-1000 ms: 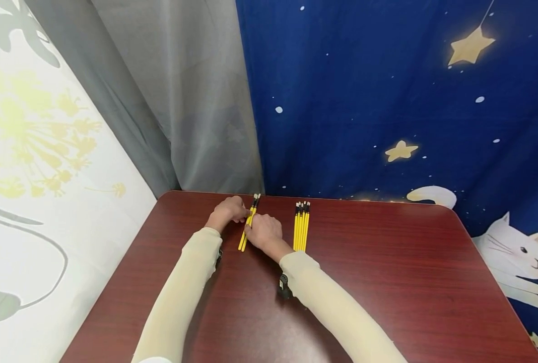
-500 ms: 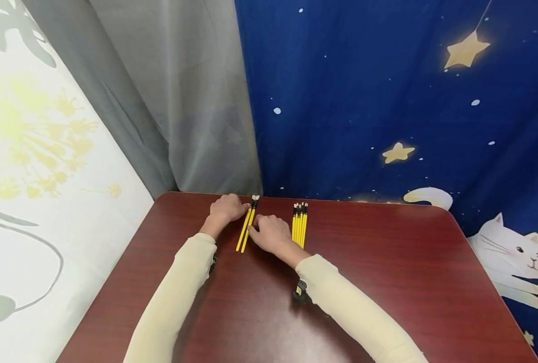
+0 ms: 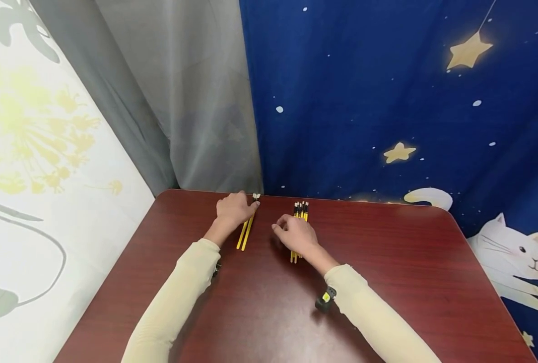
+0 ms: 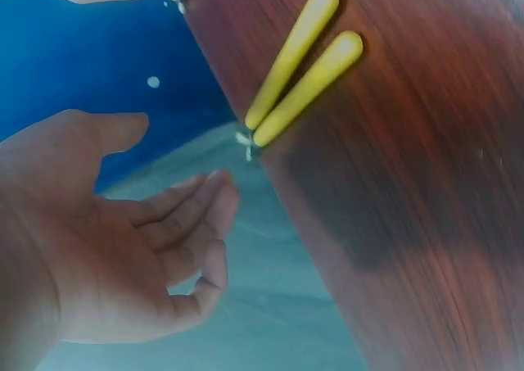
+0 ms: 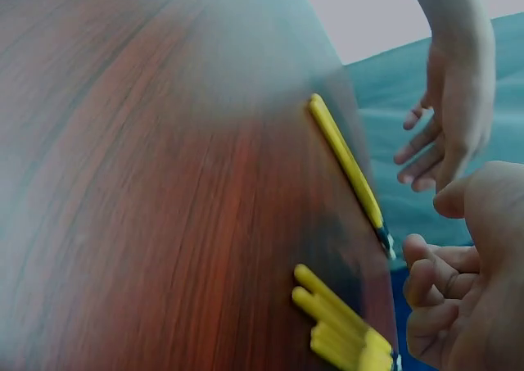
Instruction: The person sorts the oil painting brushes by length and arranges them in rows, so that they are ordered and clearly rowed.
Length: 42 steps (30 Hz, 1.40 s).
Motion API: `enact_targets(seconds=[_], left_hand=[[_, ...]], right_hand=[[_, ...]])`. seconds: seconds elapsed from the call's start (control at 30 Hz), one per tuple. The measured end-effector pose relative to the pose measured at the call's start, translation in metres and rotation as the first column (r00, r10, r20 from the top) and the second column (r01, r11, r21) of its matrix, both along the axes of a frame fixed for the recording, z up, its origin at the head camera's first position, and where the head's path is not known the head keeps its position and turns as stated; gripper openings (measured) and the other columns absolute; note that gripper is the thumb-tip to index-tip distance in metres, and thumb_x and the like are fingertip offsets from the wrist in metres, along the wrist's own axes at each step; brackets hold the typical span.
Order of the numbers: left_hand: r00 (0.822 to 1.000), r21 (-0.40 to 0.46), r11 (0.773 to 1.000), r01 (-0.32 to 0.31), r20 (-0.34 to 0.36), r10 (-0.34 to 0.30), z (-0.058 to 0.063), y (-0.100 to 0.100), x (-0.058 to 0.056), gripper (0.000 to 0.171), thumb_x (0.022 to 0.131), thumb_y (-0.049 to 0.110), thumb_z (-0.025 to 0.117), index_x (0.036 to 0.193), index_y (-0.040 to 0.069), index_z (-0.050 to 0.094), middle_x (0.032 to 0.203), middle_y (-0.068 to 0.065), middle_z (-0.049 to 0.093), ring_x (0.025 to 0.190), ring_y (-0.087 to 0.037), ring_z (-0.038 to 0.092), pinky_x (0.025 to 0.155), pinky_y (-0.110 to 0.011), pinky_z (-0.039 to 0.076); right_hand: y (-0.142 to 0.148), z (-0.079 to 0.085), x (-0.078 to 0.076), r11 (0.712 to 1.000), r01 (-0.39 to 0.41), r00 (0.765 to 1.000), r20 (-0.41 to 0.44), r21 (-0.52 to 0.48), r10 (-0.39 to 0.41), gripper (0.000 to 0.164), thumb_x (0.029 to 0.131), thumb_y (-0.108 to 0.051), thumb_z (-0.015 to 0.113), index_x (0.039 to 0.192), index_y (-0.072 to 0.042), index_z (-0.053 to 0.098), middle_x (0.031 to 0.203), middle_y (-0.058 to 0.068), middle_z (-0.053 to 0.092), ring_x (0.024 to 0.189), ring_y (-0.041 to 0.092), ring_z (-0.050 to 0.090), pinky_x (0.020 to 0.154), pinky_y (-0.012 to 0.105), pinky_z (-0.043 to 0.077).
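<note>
Brush pair [image 3: 248, 234] part-hidden by left hand [image 3: 233, 208], brush bundle [image 3: 301, 207] by right hand [image 3: 297, 234]; hands loose, empty.

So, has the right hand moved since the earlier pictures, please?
Yes: the right hand went rightward, from left of the larger brush bunch to partly covering it.

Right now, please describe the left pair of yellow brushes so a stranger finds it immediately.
Find the far edge of the red table, by the grey curtain. In the head view, the left hand partly hides the pair: only two brushes, while the bundle by the right hand has more.
</note>
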<state>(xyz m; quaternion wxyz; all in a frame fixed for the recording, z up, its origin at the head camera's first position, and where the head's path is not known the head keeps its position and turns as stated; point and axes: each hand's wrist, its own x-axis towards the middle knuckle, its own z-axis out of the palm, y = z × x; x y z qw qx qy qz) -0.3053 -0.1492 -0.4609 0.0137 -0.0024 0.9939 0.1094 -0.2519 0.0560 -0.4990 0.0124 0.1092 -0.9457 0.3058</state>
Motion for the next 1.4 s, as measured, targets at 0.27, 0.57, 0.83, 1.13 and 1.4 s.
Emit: enact_targets(seconds=[0.27, 0.57, 0.83, 1.13, 1.4], left_hand=[[0.989, 0.078, 0.988, 0.132, -0.081, -0.126, -0.003, 0.015, 0.014, 0.05, 0.102, 0.055, 0.062, 0.118, 0.008, 0.07, 0.111, -0.01, 0.077, 0.105, -0.032, 0.072, 0.101, -0.055, 0.05], [0.968, 0.158, 0.955, 0.253, -0.052, -0.247, -0.015, 0.032, 0.032, 0.047, 0.098, 0.041, 0.075, 0.129, 0.007, 0.068, 0.119, -0.009, 0.076, 0.11, -0.026, 0.07, 0.101, -0.044, 0.046], [0.952, 0.127, 0.945, 0.303, 0.0, -0.305, -0.028, 0.048, 0.049, 0.047, 0.096, 0.044, 0.076, 0.128, 0.01, 0.068, 0.119, -0.006, 0.076, 0.112, -0.024, 0.07, 0.107, -0.045, 0.048], [0.937, 0.159, 0.931, 0.329, 0.07, -0.343, -0.03, 0.061, 0.065, 0.066, 0.09, 0.059, 0.077, 0.133, 0.011, 0.067, 0.123, -0.004, 0.075, 0.115, -0.023, 0.068, 0.101, -0.042, 0.045], [0.941, 0.152, 0.938, 0.311, 0.09, -0.327, -0.029, 0.077, 0.07, 0.062, 0.092, 0.059, 0.075, 0.131, 0.011, 0.068, 0.119, -0.003, 0.074, 0.109, -0.021, 0.068, 0.101, -0.042, 0.048]], right_hand=[[0.033, -0.006, 0.002, 0.996, 0.061, 0.998, 0.019, -0.071, -0.059, 0.02, 0.097, -0.035, 0.074, 0.109, -0.02, 0.078, 0.079, -0.004, 0.072, 0.066, 0.013, 0.061, 0.059, 0.032, 0.046], [0.061, -0.021, 0.016, 0.991, 0.111, 0.994, 0.032, -0.08, -0.108, 0.034, 0.091, -0.025, 0.081, 0.122, -0.013, 0.073, 0.076, -0.005, 0.067, 0.062, 0.011, 0.058, 0.058, 0.03, 0.044], [0.076, -0.024, 0.022, 0.99, 0.121, 0.992, 0.054, -0.075, -0.117, 0.049, 0.091, -0.026, 0.081, 0.134, -0.01, 0.065, 0.083, -0.004, 0.066, 0.068, 0.014, 0.056, 0.064, 0.032, 0.043], [0.075, -0.022, 0.022, 0.991, 0.123, 0.991, 0.055, -0.057, -0.12, 0.047, 0.092, -0.027, 0.079, 0.134, -0.01, 0.065, 0.084, -0.003, 0.066, 0.067, 0.013, 0.056, 0.062, 0.032, 0.043], [0.071, -0.021, 0.022, 0.985, 0.16, 0.986, 0.061, -0.062, -0.156, 0.037, 0.092, -0.028, 0.079, 0.124, -0.014, 0.067, 0.08, -0.003, 0.066, 0.065, 0.015, 0.058, 0.058, 0.032, 0.042]])
